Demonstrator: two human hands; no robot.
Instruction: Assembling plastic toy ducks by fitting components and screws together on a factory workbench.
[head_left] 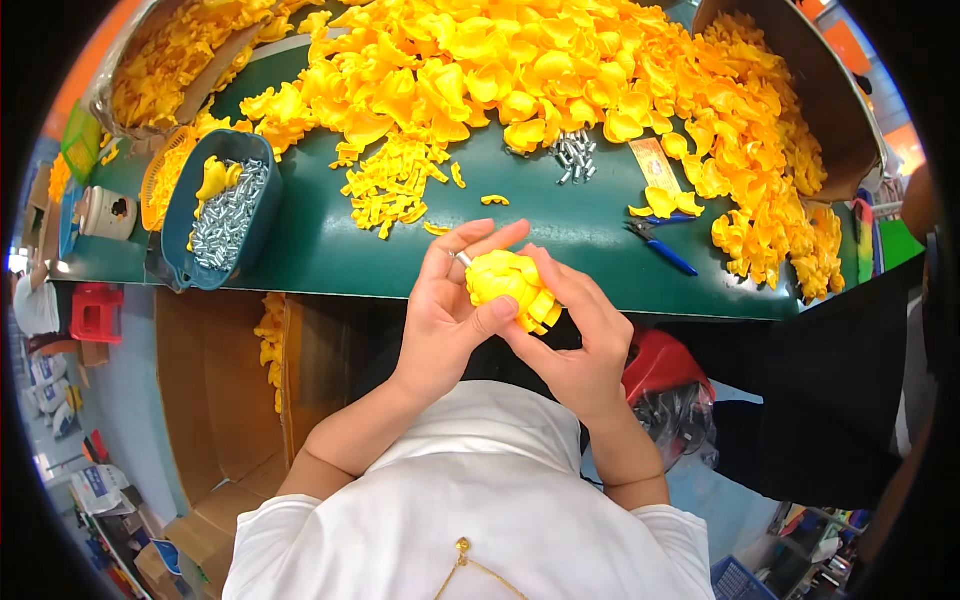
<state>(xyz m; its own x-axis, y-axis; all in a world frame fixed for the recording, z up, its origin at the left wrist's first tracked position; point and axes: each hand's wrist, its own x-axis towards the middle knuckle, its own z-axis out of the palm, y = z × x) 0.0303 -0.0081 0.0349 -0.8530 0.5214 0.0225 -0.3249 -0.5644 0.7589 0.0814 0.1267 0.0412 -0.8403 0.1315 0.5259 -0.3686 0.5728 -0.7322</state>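
Observation:
Above the table's near edge, both hands hold a rounded yellow plastic piece [500, 283] with a lobed surface. My left hand [435, 325] grips it from the left, thumb pressed on its lower front. Between that hand's fingers a small silvery metal pin [461, 258] shows beside the piece. From the right, my right hand [580, 320] closes its fingertips on the piece's upper and lower right, where flat yellow tabs stick out. The far side of the piece is hidden. Small yellow plastic strips [390, 185] lie on the green table [330, 260] beyond my hands.
A big heap of yellow plastic shells [470, 70] covers the back. Left stands a blue basin [262, 215] of metal pins; more loose pins [575, 158] lie mid-table. Blue-handled nippers [668, 252] rest at right, near a printed card [655, 163]. Cardboard boxes [835, 90] flank the heap.

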